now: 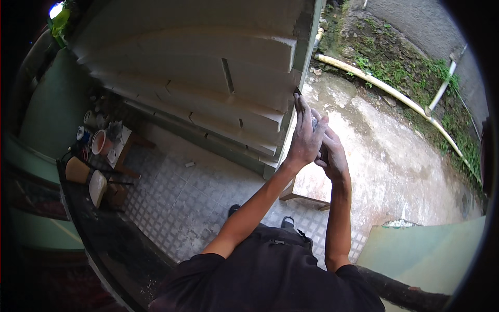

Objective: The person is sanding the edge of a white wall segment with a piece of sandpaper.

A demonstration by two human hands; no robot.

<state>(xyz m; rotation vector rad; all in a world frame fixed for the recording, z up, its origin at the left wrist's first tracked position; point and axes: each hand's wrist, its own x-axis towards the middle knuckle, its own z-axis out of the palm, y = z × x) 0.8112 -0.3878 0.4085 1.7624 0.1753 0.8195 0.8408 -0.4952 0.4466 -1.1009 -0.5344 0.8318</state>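
Note:
My left hand [306, 138] and my right hand [334, 154] are raised close together, both coated with pale dust. A small dark flat piece [297, 91] sticks out past the left fingertips, beside the edge of a pale plastered wall [257, 85] with stepped ledges. Its material is unclear. Between the hands shows a greyish, shiny thing [314, 124], mostly covered by the fingers. The right fingers are curled near the left palm; what they hold is hidden.
Below the hands stands a dusty low wooden bench [310, 191]. To the left, a small wooden table [124, 150] carries a reddish bucket [100, 142] and containers. A black ledge [113, 238] runs along the lower left. Outside, a pale pipe [390, 93] crosses a mossy bank.

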